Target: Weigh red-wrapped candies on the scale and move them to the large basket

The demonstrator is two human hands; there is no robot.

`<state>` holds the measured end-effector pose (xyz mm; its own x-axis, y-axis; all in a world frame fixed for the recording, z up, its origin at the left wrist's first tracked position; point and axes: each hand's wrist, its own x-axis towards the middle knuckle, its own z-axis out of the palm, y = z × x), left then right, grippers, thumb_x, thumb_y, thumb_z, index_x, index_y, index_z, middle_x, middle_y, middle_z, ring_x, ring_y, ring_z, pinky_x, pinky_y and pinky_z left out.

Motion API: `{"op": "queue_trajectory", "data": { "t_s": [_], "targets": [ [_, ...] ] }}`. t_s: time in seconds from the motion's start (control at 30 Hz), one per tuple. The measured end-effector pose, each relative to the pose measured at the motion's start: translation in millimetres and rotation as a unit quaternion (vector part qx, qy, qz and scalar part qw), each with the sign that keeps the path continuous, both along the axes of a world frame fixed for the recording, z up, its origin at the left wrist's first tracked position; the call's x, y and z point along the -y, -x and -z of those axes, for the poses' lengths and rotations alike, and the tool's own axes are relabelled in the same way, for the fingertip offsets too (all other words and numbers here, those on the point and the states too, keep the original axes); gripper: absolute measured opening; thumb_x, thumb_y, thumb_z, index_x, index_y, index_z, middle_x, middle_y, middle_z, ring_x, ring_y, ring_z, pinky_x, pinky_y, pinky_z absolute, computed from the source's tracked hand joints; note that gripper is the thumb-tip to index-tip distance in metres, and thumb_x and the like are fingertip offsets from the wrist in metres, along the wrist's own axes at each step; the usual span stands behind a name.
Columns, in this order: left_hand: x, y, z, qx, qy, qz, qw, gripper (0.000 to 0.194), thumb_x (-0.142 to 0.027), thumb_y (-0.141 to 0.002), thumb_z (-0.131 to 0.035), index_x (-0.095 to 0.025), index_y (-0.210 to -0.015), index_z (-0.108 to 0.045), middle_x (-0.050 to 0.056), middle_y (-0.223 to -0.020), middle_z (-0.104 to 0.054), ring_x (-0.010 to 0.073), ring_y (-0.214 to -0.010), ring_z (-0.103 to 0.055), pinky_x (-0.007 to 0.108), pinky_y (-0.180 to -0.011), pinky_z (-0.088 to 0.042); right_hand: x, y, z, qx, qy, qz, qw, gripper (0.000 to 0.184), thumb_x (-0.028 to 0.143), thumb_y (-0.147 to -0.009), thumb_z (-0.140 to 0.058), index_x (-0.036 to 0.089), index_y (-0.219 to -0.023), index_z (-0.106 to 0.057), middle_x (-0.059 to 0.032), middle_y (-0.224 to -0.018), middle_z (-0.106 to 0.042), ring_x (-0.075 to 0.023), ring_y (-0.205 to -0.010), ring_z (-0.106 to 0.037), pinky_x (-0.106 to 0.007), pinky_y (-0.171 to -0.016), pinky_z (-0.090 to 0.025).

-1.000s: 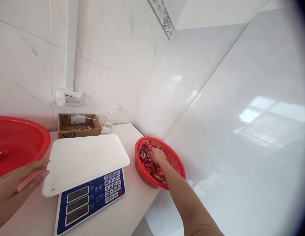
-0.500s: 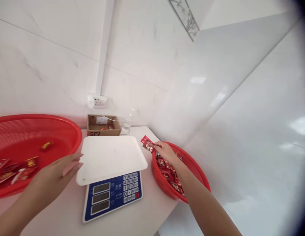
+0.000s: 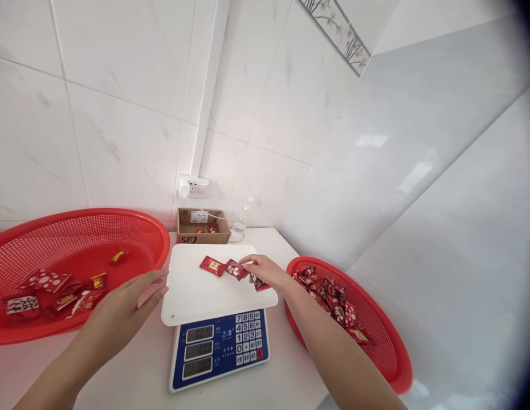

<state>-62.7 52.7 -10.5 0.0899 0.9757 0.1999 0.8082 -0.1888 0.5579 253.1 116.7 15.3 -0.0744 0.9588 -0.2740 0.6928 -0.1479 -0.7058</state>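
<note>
My left hand (image 3: 129,303) is at the left edge of the white scale tray (image 3: 192,296), thumb and fingers apart, fingertips at the rim. Over the tray's right side reaches my right hand (image 3: 265,270), fingers stretched out and slightly parted. Its fingertips are against a dark red wrapped sweet (image 3: 234,269). Left of that lies a red packet with gold print (image 3: 212,265). Another dark wrapped sweet (image 3: 260,283) lies partly under the right hand. The digital scale (image 3: 220,350) has a blue keypad panel below the tray; its displays are lit.
A red mesh basket (image 3: 162,239) with several wrapped sweets stands at left. Another red basket (image 3: 402,370) at right holds a pile of sweets. Behind the tray are a cardboard box (image 3: 205,233) and a clear bottle (image 3: 243,219), near a wall socket (image 3: 199,187).
My right hand has moved left from the right basket to the tray. The red packets it pinched now lie spread on the tray. The displays show digits; the view has shifted left.
</note>
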Motion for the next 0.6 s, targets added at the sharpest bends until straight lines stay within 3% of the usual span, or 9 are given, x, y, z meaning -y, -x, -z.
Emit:
{"op": "queue_trajectory", "data": {
  "t_s": [0.13, 0.3, 0.47, 0.6],
  "targets": [
    [-0.4, -0.4, 1.0, 0.007, 0.010, 0.000, 1.000, 0.050, -0.051, -0.085, -0.037, -0.025, -0.122, -0.059, 0.005, -0.124, -0.065, 0.0265, -0.113, -0.061, 0.034, -0.090, -0.051, 6.5, 5.2, 5.4, 0.059, -0.026, 0.014, 0.998, 0.029, 0.032, -0.082, -0.058, 0.021, -0.108, -0.060, -0.0043, -0.089, -0.066, -0.0105, -0.055, -0.056, -0.021, -0.048, -0.042],
    [-0.1, -0.1, 2.4, 0.008, 0.009, 0.008, 1.000, 0.050, -0.050, -0.085, -0.037, -0.026, -0.123, -0.058, 0.004, -0.126, -0.064, 0.0261, -0.116, -0.059, 0.034, -0.091, -0.051, 10.2, 31.3, 2.8, 0.049, -0.067, -0.003, 0.997, 0.034, 0.030, -0.084, -0.055, 0.024, -0.117, -0.052, -0.0027, -0.100, -0.064, -0.0115, -0.069, -0.061, -0.022, -0.057, -0.046],
    [2.9, -0.5, -0.4, 0.009, 0.010, 0.011, 1.000, 0.048, -0.049, -0.087, -0.037, -0.026, -0.123, -0.058, 0.004, -0.125, -0.065, 0.0258, -0.113, -0.061, 0.034, -0.090, -0.051, 8.3, 50.9, 4.1, 0.033, -0.109, -0.050, 0.992, 0.046, 0.044, -0.088, -0.048, 0.023, -0.128, -0.046, -0.0068, -0.117, -0.061, -0.0153, -0.090, -0.063, -0.026, -0.072, -0.050],
    [3.7, -1.5, -3.5, 0.007, 0.025, 0.019, 0.999, 0.047, -0.049, -0.086, -0.037, -0.027, -0.123, -0.057, 0.003, -0.126, -0.064, 0.0251, -0.113, -0.061, 0.034, -0.090, -0.051, 8.3, 51.2, 11.4, 0.091, -0.178, -0.062, 0.978, 0.047, 0.035, -0.089, -0.048, 0.017, -0.132, -0.046, -0.0123, -0.135, -0.050, -0.0226, -0.121, -0.049, -0.036, -0.098, -0.041]
  ]
}}
